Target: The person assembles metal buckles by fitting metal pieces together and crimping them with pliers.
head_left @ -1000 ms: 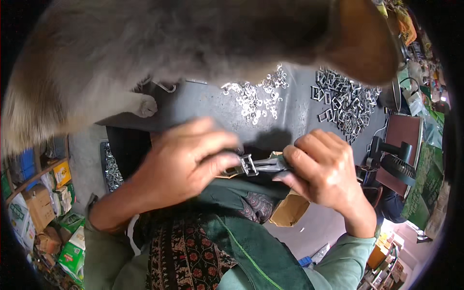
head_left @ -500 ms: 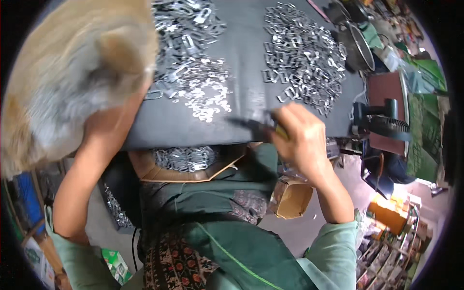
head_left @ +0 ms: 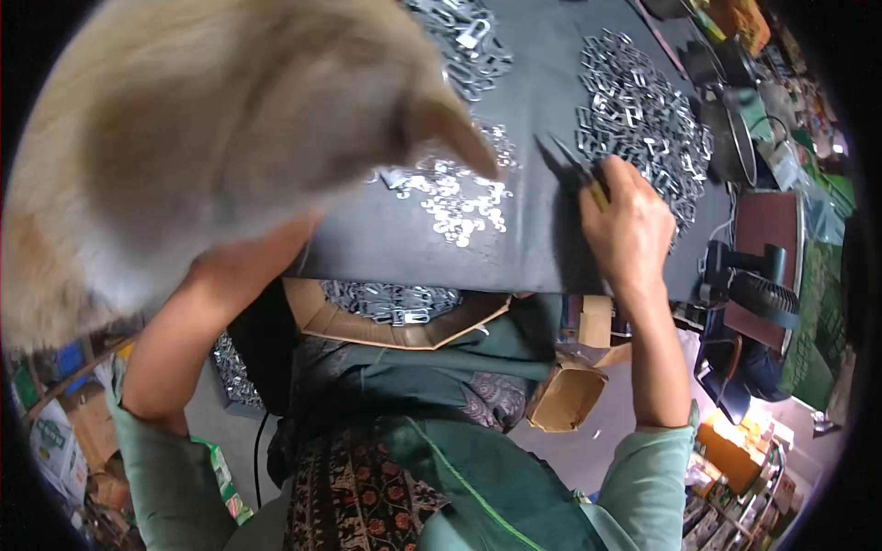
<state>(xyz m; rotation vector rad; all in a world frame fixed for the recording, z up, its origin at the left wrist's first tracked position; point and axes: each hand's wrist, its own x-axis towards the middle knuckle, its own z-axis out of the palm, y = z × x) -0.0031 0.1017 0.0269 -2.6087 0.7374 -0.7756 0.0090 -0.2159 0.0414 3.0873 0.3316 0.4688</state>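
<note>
A pale furry mass [head_left: 211,156], blurred and very close to the lens, is filling the picture from 9 to 12 o'clock and covering much of the dark surface [head_left: 542,248]. What it is cannot be told.

The left hand is lying wholly under that mass. Only the left forearm [head_left: 220,312] is showing, running up from 7 o'clock and vanishing at the wrist, so its grip cannot be told.

The right hand [head_left: 629,225] is resting on the surface at 2 o'clock, its grip closing around a slim tool [head_left: 577,170] with a yellowish handle and dark pointed jaws. The tip is pointing toward 11 o'clock, low over the surface; whether it is touching cannot be told. The fingers are covering most of the handle.

Just beyond the hand, at 1 o'clock, a broad heap of small metal buckle frames [head_left: 643,115] is spreading across the surface. A scatter of smaller shiny metal bits [head_left: 455,202] is lying near centre, partly under the furry mass. A third pile [head_left: 469,41] at 12 o'clock is being cut off by the top edge.

Below the surface edge, a cardboard tray [head_left: 367,326] is holding more metal parts [head_left: 390,301], half hidden in shadow. A small cardboard box [head_left: 565,395] is sitting at 5 o'clock beside the lap. Dark machinery [head_left: 753,294] at 3 o'clock is too distorted to make out.
</note>
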